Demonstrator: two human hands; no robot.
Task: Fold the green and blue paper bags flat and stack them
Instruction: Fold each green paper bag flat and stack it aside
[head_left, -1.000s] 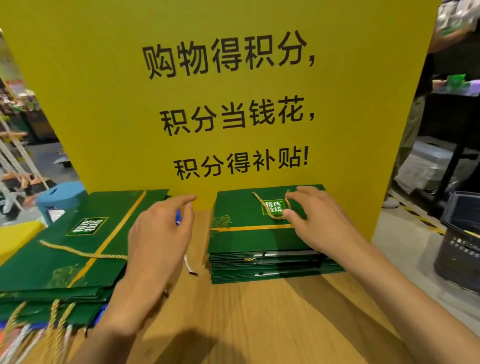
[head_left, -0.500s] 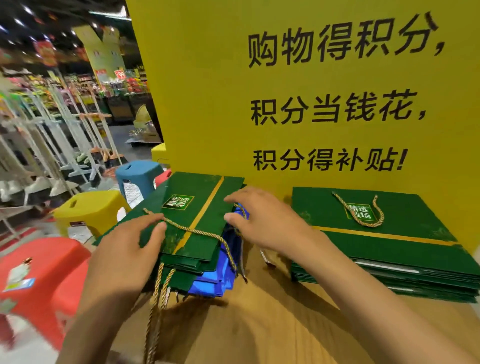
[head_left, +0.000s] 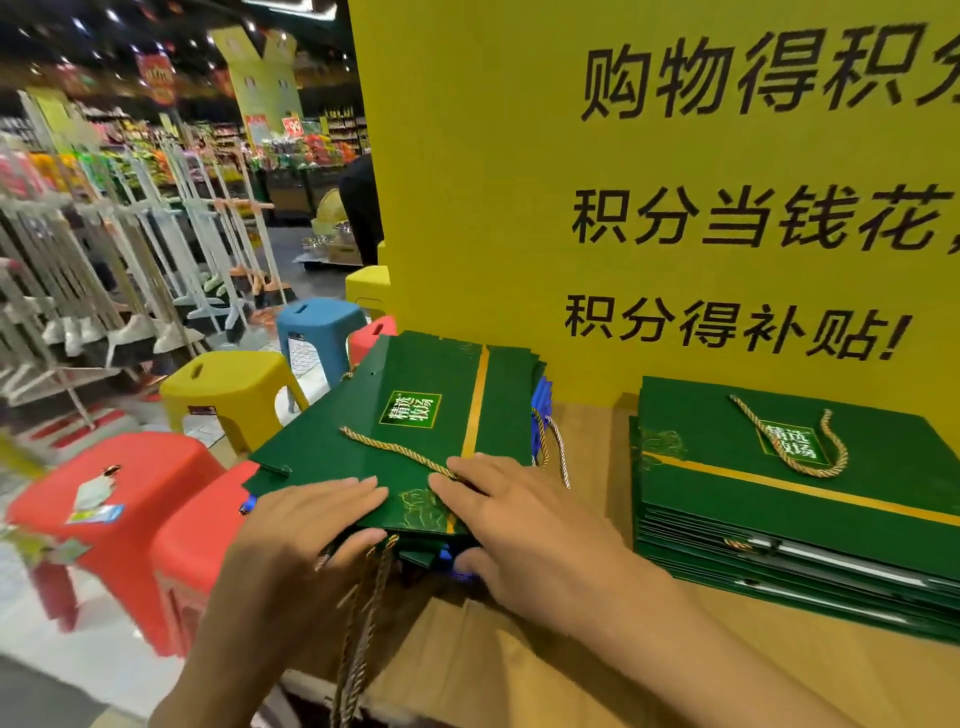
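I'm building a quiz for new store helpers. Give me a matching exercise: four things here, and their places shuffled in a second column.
Things:
1. mixed pile of bags
2. tidy green stack
3. blue stool
4. red stool with a tag

Places:
a. on the floor behind the yellow stool
b. right side of the table, untouched
c. on the floor, farthest left
d. left edge of the table, gripped by the left hand and right hand

Pairs: 1-d, 2-b, 3-a, 4-c
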